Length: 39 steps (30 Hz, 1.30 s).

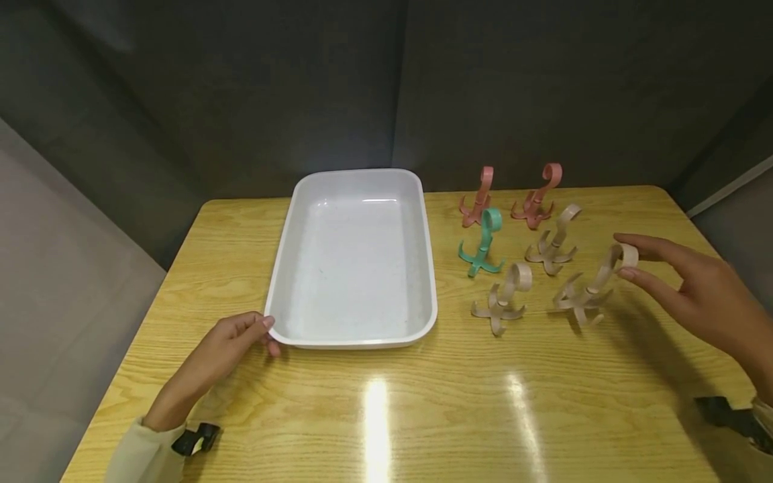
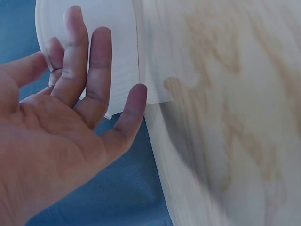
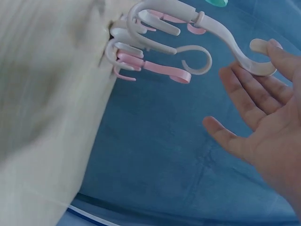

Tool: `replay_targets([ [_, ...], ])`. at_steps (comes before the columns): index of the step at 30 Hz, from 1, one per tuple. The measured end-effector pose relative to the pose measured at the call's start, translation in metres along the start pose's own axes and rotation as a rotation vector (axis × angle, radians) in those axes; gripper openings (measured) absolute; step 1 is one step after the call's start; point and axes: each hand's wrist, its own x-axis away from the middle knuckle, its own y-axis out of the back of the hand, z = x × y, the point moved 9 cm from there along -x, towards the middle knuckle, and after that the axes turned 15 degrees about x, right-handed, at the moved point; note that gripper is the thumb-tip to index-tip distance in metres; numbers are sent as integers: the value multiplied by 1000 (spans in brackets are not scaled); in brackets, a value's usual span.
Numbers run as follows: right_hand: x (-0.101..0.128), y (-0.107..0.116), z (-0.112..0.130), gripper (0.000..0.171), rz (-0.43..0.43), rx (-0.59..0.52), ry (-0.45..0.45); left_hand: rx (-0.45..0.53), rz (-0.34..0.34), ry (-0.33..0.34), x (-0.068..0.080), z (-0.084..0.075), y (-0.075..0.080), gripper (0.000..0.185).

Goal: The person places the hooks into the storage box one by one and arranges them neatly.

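Note:
In the head view my left hand (image 1: 270, 334) lies on the wooden table (image 1: 386, 416), its relaxed fingertips touching the front-left corner of an empty white tray (image 1: 362, 343). The left wrist view shows that hand (image 2: 70, 52) with straight fingers by the tray's rim (image 2: 117, 47). My right hand (image 1: 623, 256) reaches in from the right, with forefinger and thumb spread about the curled top of a beige hook (image 1: 582, 295). In the right wrist view the fingers of my right hand (image 3: 244, 84) are straight, and only a fingertip touches the hook's end (image 3: 225, 40).
Right of the tray stand two more beige hooks (image 1: 501, 302) (image 1: 552, 245), a green hook (image 1: 483, 248) and two reddish hooks (image 1: 479, 198) (image 1: 536, 198). Dark walls close in behind the table. The table's left edge (image 2: 160, 155) shows beside my left hand.

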Motion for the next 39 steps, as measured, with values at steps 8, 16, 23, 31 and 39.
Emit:
replay_targets([
  [8,-11,19,1,43,-99,45,4,13,3,-5,0,0,0,44],
  [16,-27,37,3,45,-140,31,5,19,4,1,-1,1,0,44],
  [23,-41,46,10,49,-88,14,5,25,2,-1,-1,1,0,44],
  [31,-64,56,26,47,-59,72,42,24,-6,4,0,2,0,44],
  [39,-82,66,40,47,-117,92,96,20,-6,-1,-1,2,0,44],
])
